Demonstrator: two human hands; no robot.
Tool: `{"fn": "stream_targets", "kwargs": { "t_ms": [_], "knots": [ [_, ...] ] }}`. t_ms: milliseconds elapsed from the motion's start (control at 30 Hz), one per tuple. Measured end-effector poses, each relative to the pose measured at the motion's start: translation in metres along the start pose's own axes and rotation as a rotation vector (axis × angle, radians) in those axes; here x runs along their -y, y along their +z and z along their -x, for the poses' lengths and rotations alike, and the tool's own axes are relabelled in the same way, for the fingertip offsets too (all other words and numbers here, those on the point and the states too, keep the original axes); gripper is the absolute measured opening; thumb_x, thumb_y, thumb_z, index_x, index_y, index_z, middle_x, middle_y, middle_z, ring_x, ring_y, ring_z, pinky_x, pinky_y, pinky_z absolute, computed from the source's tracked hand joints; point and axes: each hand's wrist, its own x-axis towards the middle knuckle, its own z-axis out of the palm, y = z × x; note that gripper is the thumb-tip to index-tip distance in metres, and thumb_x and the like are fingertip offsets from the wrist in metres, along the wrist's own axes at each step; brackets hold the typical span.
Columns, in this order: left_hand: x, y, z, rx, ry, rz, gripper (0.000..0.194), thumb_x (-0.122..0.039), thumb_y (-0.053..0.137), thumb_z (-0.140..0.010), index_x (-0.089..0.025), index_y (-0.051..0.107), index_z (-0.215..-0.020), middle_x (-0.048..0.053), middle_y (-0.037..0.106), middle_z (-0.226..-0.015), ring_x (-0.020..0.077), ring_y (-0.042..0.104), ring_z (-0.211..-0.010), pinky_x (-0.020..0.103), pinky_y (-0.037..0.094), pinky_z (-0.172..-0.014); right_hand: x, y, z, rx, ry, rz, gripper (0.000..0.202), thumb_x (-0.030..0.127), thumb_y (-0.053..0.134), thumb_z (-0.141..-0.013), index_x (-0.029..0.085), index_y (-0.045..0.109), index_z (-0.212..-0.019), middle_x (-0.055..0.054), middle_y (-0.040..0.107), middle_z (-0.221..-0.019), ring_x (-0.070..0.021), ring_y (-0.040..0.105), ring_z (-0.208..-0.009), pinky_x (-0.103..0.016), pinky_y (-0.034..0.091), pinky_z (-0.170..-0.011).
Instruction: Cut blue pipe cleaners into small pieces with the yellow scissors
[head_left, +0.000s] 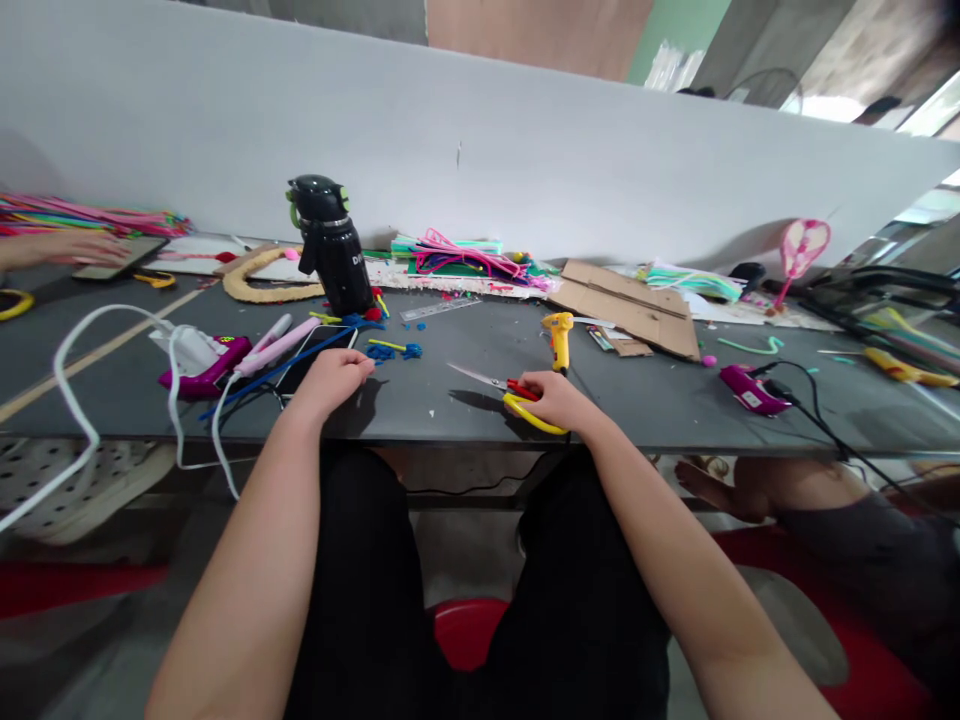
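My right hand [559, 400] grips a pair of scissors [534, 396] with red and yellow handles, their blades pointing left just over the grey table [435, 410]. My left hand [335, 380] is at the table's front edge with its fingers closed together. Whatever may be between those fingertips is hidden. Just beyond it lie small blue fuzzy pieces [390, 351] with a yellow strip. A dark phone-like slab [319, 352] and a blue strip [281, 363] sit beside the left wrist. A yellow glue gun [559, 340] stands behind my right hand.
A black bottle [341, 262] stands at the back left, near a tan fuzzy curved shape [259, 280]. Purple power strips [214, 368] with cables lie on both sides. Cardboard [630, 305] and bundled pipe cleaners [465, 262] line the back. Another person's hand [67, 247] is at far left.
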Motion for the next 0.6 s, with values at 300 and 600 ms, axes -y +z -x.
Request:
{"fn": "stream_targets", "kwargs": {
  "t_ms": [300, 600],
  "knots": [
    [-0.009, -0.013, -0.036, 0.157, -0.012, -0.176, 0.011, -0.028, 0.067, -0.062, -0.021, 0.069, -0.054, 0.004, 0.064, -0.056, 0.0185, 0.055, -0.051, 0.029, 0.037, -0.049, 0.001, -0.002, -0.004, 0.060, -0.002, 0.061, 0.033, 0.049, 0.060, -0.077, 0.020, 0.046, -0.068, 0.004, 0.045, -0.064, -0.0120, 0.038, -0.061, -0.026, 0.027, -0.056],
    [-0.021, -0.040, -0.070, 0.111, -0.003, -0.493, 0.031, -0.049, 0.074, -0.059, -0.023, 0.066, -0.047, 0.006, 0.061, -0.051, 0.0191, 0.051, -0.046, 0.029, 0.031, -0.047, 0.009, -0.005, -0.003, 0.095, 0.042, 0.122, 0.029, 0.045, 0.060, -0.076, 0.021, 0.046, -0.069, 0.003, 0.050, -0.065, -0.0128, 0.042, -0.062, -0.027, 0.028, -0.058]
  ]
}}
